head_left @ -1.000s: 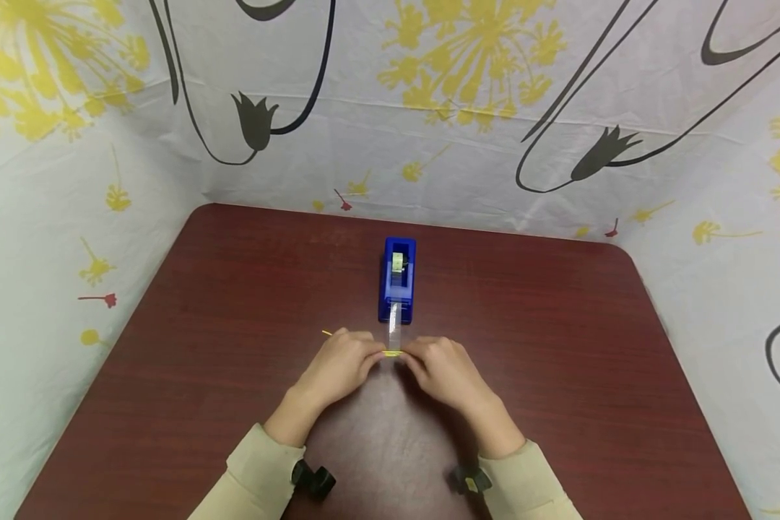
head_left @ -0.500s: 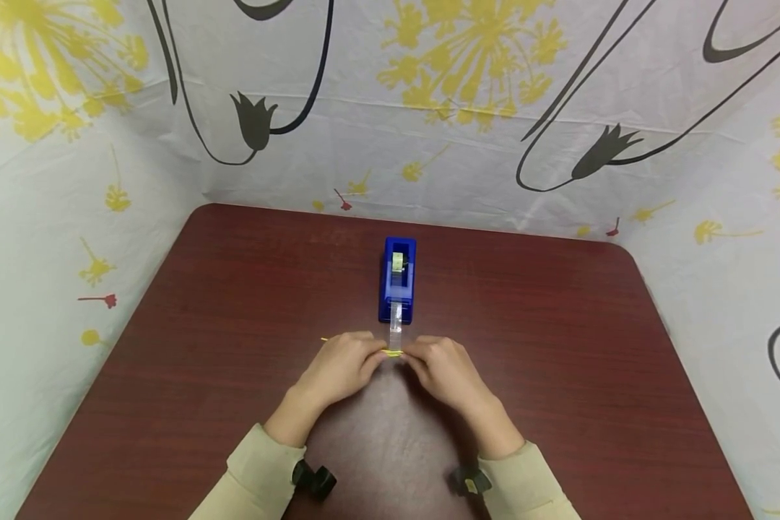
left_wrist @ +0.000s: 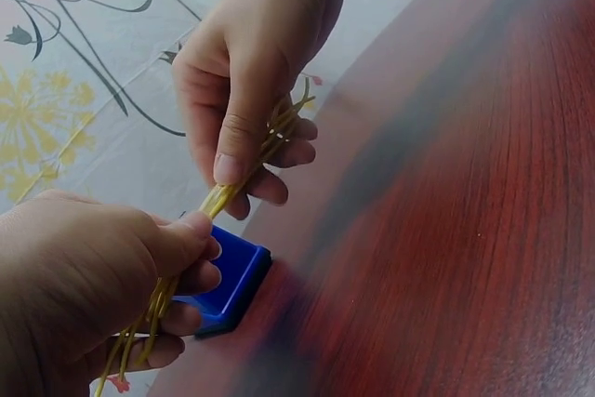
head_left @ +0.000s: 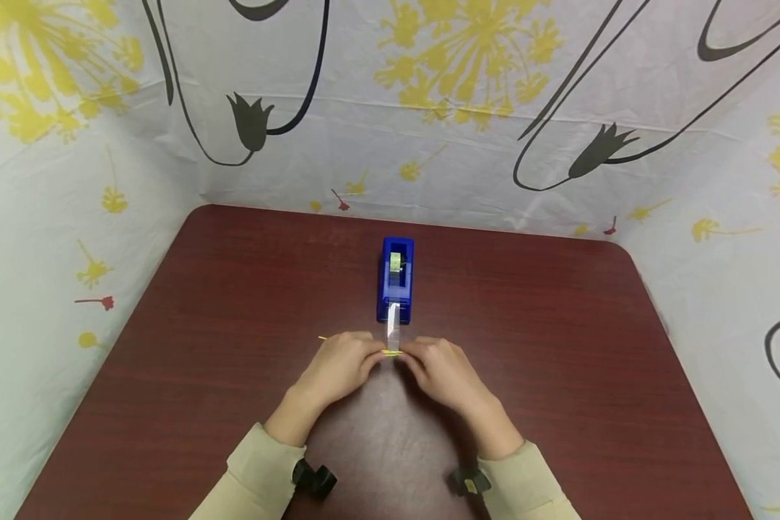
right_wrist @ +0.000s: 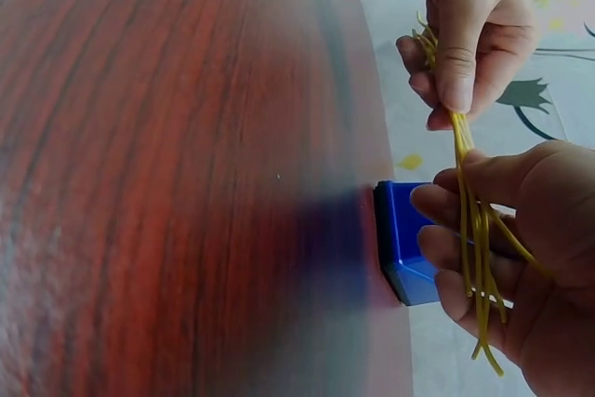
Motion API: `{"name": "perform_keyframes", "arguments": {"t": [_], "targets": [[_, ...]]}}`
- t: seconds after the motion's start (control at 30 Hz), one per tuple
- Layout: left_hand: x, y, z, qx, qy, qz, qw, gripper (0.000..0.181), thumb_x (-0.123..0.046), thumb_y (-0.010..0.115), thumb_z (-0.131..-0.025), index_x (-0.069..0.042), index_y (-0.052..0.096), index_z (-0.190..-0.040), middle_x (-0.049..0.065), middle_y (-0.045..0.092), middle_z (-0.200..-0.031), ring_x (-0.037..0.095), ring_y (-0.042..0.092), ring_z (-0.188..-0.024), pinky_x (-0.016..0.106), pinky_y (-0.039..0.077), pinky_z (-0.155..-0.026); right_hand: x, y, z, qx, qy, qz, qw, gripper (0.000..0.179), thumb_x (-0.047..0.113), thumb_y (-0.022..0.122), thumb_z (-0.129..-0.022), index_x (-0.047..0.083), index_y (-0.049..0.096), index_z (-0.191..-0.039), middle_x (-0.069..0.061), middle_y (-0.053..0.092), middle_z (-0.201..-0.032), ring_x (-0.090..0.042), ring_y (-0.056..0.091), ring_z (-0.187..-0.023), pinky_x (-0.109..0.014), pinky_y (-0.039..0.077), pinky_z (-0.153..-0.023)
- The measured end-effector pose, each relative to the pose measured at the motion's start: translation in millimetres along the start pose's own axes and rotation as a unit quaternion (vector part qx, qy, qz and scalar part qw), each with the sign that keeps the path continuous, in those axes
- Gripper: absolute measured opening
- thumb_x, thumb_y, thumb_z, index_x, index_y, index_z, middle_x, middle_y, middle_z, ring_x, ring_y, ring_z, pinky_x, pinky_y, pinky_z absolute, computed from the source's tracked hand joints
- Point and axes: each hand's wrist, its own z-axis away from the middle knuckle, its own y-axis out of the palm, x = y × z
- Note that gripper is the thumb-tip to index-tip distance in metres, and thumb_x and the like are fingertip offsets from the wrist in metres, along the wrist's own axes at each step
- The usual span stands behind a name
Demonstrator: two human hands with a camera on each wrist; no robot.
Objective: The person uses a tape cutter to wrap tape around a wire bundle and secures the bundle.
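A bundle of thin yellow strands (right_wrist: 480, 239), like cords or wires, is stretched between the two hands above the table. The left hand (head_left: 341, 365) pinches it between thumb and fingers on one side, and the right hand (head_left: 447, 370) pinches it close by on the other. Loose strand ends stick out past both hands in the wrist views. A clear strip of tape (head_left: 393, 325) runs from the blue tape dispenser (head_left: 396, 293) to the short stretch of bundle between the fingertips. Whether the tape is stuck to the strands cannot be told.
The dispenser stands on the dark red wooden table (head_left: 526, 325), just beyond the hands. A white cloth (head_left: 468, 166) with yellow and grey flower prints hangs behind the table and along both sides. Dark wrist-worn devices (head_left: 315, 480) sit at the cuffs.
Both hands keep their grip on the strands in almost the same place. The whole head view has shifted very slightly, and the tape's shine differs a little.
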Motion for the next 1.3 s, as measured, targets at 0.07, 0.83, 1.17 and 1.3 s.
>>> {"name": "perform_keyframes", "arguments": {"t": [0.07,0.83,1.17,1.3], "targets": [[0.5,0.2,0.3,-0.002,0.000,0.000,1.0000,0.008,-0.019,0.072,-0.096,-0.014,0.078,-0.098,-0.005,0.067,-0.083,0.013,0.065,-0.075,0.034,0.053,-0.070,0.1,0.3,-0.4,0.001,0.000,-0.003,1.0000,0.009,0.013,0.071,-0.095,0.014,0.078,-0.101,0.003,0.072,-0.085,-0.017,0.071,-0.076,-0.039,0.057,-0.067],[0.0,-3.5,0.2,0.004,-0.010,0.013,0.9999,0.008,-0.018,0.071,-0.096,-0.014,0.078,-0.098,-0.005,0.066,-0.083,0.011,0.064,-0.075,0.033,0.053,-0.071,-5.5,2.7,-1.0,-0.054,-0.054,0.014,0.9970,0.010,0.007,0.079,-0.087,0.013,0.080,-0.096,0.004,0.072,-0.083,-0.011,0.067,-0.069,-0.034,0.055,-0.062],[2.9,-1.5,-1.1,0.017,0.001,0.013,0.9998,0.011,-0.014,0.069,-0.097,-0.009,0.077,-0.102,-0.001,0.068,-0.086,0.016,0.067,-0.078,0.035,0.054,-0.074,-6.0,5.8,-0.9,-0.057,-0.049,0.019,0.9969,0.011,0.008,0.080,-0.087,0.011,0.079,-0.097,0.003,0.071,-0.084,-0.012,0.067,-0.071,-0.034,0.056,-0.064],[2.9,-1.6,-1.1,0.009,0.004,0.013,0.9999,0.010,-0.014,0.070,-0.096,-0.009,0.077,-0.101,-0.001,0.067,-0.084,0.016,0.066,-0.077,0.035,0.054,-0.073,-4.8,5.7,-1.4,-0.042,-0.035,0.025,0.9982,0.010,0.010,0.078,-0.089,0.013,0.079,-0.098,0.005,0.069,-0.084,-0.011,0.066,-0.071,-0.034,0.055,-0.064]]}}
